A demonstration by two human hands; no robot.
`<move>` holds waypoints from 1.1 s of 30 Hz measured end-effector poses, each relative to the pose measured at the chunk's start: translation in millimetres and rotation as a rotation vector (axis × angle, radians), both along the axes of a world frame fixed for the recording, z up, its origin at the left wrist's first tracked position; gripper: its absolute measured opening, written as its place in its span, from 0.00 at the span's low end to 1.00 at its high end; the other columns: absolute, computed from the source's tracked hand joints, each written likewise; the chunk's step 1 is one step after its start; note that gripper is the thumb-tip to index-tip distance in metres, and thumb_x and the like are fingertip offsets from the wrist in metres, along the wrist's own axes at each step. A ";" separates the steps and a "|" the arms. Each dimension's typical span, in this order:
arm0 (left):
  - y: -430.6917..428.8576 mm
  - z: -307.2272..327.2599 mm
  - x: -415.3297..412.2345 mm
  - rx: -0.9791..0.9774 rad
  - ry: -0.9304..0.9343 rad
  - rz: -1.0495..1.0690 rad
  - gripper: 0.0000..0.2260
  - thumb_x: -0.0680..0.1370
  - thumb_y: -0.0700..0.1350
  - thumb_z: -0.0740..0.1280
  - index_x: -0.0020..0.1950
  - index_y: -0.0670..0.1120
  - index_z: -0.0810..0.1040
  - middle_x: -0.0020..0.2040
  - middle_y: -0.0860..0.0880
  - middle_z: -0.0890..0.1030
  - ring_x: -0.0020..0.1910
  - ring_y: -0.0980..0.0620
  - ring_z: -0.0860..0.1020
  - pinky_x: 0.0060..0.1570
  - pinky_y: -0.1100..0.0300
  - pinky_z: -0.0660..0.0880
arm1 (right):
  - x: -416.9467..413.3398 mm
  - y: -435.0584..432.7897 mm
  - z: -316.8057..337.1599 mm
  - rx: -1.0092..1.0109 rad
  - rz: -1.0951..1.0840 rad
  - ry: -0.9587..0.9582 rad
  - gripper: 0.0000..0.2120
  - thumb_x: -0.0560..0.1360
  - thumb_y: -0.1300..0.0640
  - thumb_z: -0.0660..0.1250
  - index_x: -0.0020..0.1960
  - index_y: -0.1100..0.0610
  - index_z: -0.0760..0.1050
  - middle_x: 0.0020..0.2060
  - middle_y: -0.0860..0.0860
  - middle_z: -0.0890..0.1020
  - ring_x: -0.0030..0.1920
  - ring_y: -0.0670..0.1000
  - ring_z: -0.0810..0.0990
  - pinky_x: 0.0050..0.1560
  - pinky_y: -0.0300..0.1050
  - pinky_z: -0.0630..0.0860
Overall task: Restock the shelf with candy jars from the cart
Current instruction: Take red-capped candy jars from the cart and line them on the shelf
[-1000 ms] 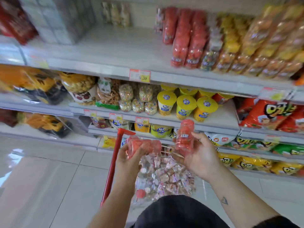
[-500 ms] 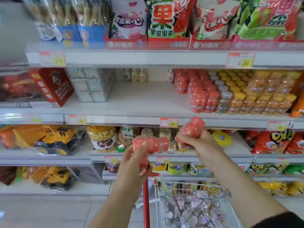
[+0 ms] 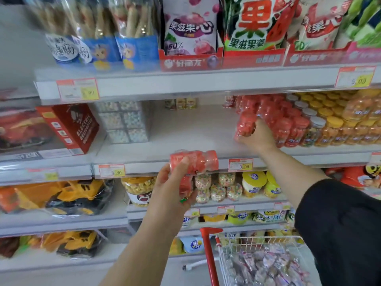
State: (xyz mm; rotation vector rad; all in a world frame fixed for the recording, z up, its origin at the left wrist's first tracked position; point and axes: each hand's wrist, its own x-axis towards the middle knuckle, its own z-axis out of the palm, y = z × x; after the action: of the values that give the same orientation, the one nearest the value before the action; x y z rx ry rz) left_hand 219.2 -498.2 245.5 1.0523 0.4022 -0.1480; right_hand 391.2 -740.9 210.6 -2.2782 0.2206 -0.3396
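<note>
Right hand (image 3: 255,135) has moved its red clear-plastic candy jar (image 3: 245,124) from mid-air onto the white middle shelf (image 3: 185,129).
Its fingers curl round the upright jar, just beside the left edge of the red jar block (image 3: 288,124); bare shelf lies leftward. Left hand (image 3: 171,188) grips two spare red jars (image 3: 195,162) near the shelf lip, above the wire cart (image 3: 257,240).

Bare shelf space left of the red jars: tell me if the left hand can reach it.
Probably yes. The left hand holds a red jar right at the edge of the shelf, with nothing in between; the right hand grips a second jar further right.
</note>
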 end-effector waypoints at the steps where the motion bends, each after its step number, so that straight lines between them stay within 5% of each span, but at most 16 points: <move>1: -1.3 -0.7 1.5 -0.003 -0.003 -0.004 0.25 0.60 0.58 0.76 0.55 0.52 0.82 0.56 0.45 0.84 0.54 0.47 0.80 0.54 0.51 0.79 | 2.5 -0.6 -3.8 -0.018 0.000 0.013 0.24 0.64 0.49 0.78 0.56 0.53 0.75 0.48 0.51 0.83 0.48 0.54 0.81 0.51 0.48 0.77; 7: -15.4 -4.9 2.7 -0.031 0.029 -0.015 0.26 0.62 0.57 0.75 0.58 0.51 0.81 0.56 0.46 0.84 0.59 0.46 0.80 0.57 0.50 0.77 | -0.4 -10.9 -11.2 -0.032 0.013 -0.003 0.21 0.73 0.55 0.74 0.62 0.58 0.72 0.50 0.51 0.79 0.48 0.50 0.77 0.49 0.41 0.69; 10: -19.8 -4.4 6.9 -0.046 0.019 0.001 0.22 0.63 0.56 0.75 0.55 0.51 0.82 0.54 0.46 0.84 0.55 0.47 0.80 0.58 0.49 0.76 | -25.9 -7.3 -25.3 -0.014 0.003 -0.163 0.19 0.74 0.52 0.72 0.63 0.54 0.73 0.56 0.51 0.79 0.55 0.52 0.78 0.58 0.49 0.75; 12: -29.4 -0.8 13.3 -0.058 0.028 0.006 0.23 0.63 0.56 0.75 0.55 0.50 0.81 0.53 0.46 0.84 0.53 0.47 0.80 0.58 0.48 0.77 | -53.6 0.5 -35.9 -0.192 0.002 -0.199 0.21 0.74 0.53 0.72 0.65 0.53 0.74 0.63 0.55 0.73 0.63 0.56 0.73 0.63 0.55 0.73; 15: -43.7 -0.2 18.2 -0.063 0.041 0.013 0.25 0.63 0.56 0.75 0.58 0.49 0.79 0.54 0.44 0.83 0.52 0.46 0.80 0.57 0.49 0.78 | -62.4 11.9 -35.3 -0.436 0.059 -0.003 0.23 0.77 0.43 0.65 0.71 0.46 0.70 0.73 0.59 0.63 0.73 0.61 0.62 0.70 0.58 0.62; 20: -52.3 -0.7 19.2 -0.058 -0.008 0.003 0.26 0.64 0.56 0.74 0.60 0.49 0.79 0.49 0.46 0.84 0.50 0.48 0.81 0.57 0.50 0.78 | -22.1 5.6 -16.4 -0.502 0.048 0.298 0.28 0.79 0.35 0.52 0.77 0.42 0.58 0.76 0.60 0.58 0.74 0.62 0.58 0.70 0.61 0.55; 33: -47.1 -12.1 22.4 -0.028 0.011 0.051 0.24 0.67 0.55 0.72 0.61 0.48 0.79 0.50 0.44 0.82 0.51 0.46 0.78 0.56 0.49 0.77 | 17.6 11.3 -15.3 -0.386 0.016 0.333 0.34 0.80 0.34 0.50 0.81 0.48 0.48 0.78 0.64 0.44 0.77 0.66 0.50 0.75 0.60 0.52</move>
State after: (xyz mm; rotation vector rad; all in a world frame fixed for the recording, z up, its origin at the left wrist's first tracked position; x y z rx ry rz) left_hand 241.7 -545.3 233.4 1.0130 0.4351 -0.1137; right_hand 408.8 -729.5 195.3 -2.7118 0.3286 0.0134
